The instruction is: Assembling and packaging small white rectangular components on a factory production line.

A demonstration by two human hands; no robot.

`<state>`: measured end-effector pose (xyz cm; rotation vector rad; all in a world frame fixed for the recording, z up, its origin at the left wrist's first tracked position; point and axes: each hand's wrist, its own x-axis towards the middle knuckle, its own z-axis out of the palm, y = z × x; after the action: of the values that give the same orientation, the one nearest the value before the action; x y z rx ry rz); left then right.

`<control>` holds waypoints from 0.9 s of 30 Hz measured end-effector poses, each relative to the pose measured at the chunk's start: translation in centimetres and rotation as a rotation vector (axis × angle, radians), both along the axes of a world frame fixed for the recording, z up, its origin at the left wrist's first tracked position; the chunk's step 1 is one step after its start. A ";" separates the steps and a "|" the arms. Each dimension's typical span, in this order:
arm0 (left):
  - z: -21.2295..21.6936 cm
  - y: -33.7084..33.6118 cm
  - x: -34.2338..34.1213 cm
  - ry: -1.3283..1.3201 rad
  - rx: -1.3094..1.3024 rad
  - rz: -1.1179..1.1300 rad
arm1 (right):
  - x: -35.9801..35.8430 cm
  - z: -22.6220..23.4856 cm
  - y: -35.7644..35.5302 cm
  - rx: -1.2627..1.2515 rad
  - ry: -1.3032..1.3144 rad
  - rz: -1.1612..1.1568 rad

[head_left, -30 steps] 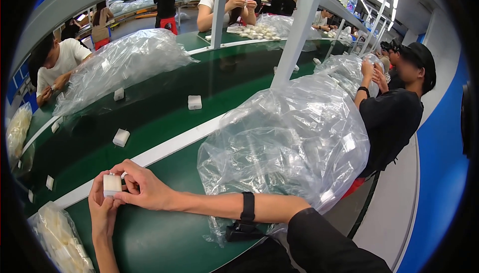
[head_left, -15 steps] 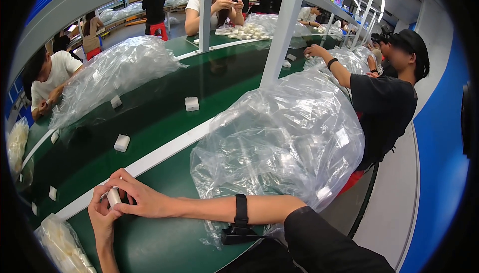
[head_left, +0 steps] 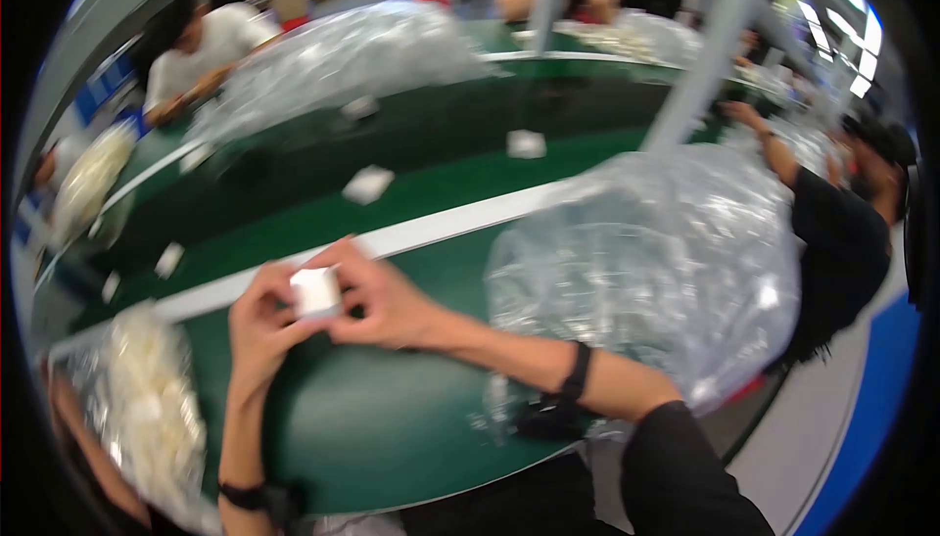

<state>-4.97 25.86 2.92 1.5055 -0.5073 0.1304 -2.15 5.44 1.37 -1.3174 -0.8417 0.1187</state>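
Between the fingertips of both hands I hold a small white box-shaped piece point(head_left: 317, 293), its pale broad face showing. My left hand point(head_left: 258, 313) grips it from the left with thumb and fingers. From the right, my right hand point(head_left: 390, 303) closes on it too, with thumb below and fingers above. Both hands are above the green tabletop point(head_left: 392, 438), close to the white rail point(head_left: 431, 233). Motion blur hides the piece's finer details and exact kind.
Beyond the rail, a dark green belt point(head_left: 294, 213) carries several white pieces, one a white block point(head_left: 368, 185). A large clear plastic bag point(head_left: 636, 272) fills the right side, beside a co-worker point(head_left: 842, 252). Cream-coloured pieces fill a bag point(head_left: 152, 389) at lower left. A metal post point(head_left: 710, 51) rises behind.
My view has swung, so the scene sits higher and farther right. The white piece has been turned and shows a broader face. Both hands still hold it.
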 end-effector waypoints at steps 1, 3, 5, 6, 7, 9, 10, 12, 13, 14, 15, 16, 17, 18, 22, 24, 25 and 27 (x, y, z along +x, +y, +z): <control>-0.4 -0.5 1.0 -0.092 0.059 -0.022 | 0.0 0.1 -0.9 0.015 -0.041 -0.074; -0.7 -0.5 1.0 -0.109 0.053 -0.002 | -0.4 0.6 -0.9 -0.034 -0.039 -0.124; 0.4 -0.9 0.1 -0.128 0.013 -0.004 | -0.8 1.3 -0.7 -0.022 -0.031 -0.145; 0.6 -0.7 -0.3 -0.132 0.024 -0.004 | -1.2 1.7 -0.5 -0.032 -0.023 -0.156; 0.6 -0.4 -0.6 -0.136 0.033 -0.010 | -1.3 1.7 -0.2 -0.047 -0.053 -0.156; 0.7 0.3 -0.6 -0.193 0.107 0.005 | -1.6 1.9 -0.1 -0.096 -0.102 -0.187; 0.6 0.5 -0.7 -0.250 0.179 -0.003 | -1.5 1.8 0.2 -0.096 -0.099 -0.172; 1.1 0.3 -0.8 -0.185 0.128 -0.001 | -1.2 1.5 0.5 -0.059 -0.136 -0.200; 1.2 0.3 -0.8 -0.121 0.076 -0.001 | -1.1 1.4 0.5 -0.058 -0.134 -0.199; 1.2 0.4 -0.7 -0.121 0.075 0.001 | -1.0 1.3 0.4 -0.097 -0.238 -0.241; 1.2 0.4 -0.6 -0.141 0.080 -0.012 | -0.9 1.3 0.3 -0.135 -0.341 -0.283; 1.2 0.4 -0.5 -0.160 0.085 -0.025 | -0.8 1.3 0.2 -0.135 -0.341 -0.282; 1.3 0.3 -0.5 -0.159 0.087 -0.024 | -0.7 1.3 0.2 -0.147 -0.367 -0.297; 1.6 0.1 -0.6 -0.098 0.056 -0.038 | -0.7 1.3 0.2 -0.159 -0.394 -0.312; 1.7 0.0 -0.6 0.005 0.017 -0.088 | -0.7 1.4 0.0 -0.150 -0.386 -0.317; 1.1 0.4 -0.3 0.012 0.032 -0.082 | -0.7 1.4 0.0 -0.166 -0.393 -0.315; 1.0 0.5 -0.2 0.017 0.045 -0.077 | -0.8 1.4 0.0 -0.164 -0.393 -0.314; 1.0 0.5 -0.2 0.010 0.054 -0.073 | -0.9 1.6 -0.1 -0.182 -0.381 -0.288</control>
<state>-5.14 26.33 3.94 1.5380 -0.5606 0.0524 -3.02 5.38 2.93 -1.6491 -0.9648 -0.2976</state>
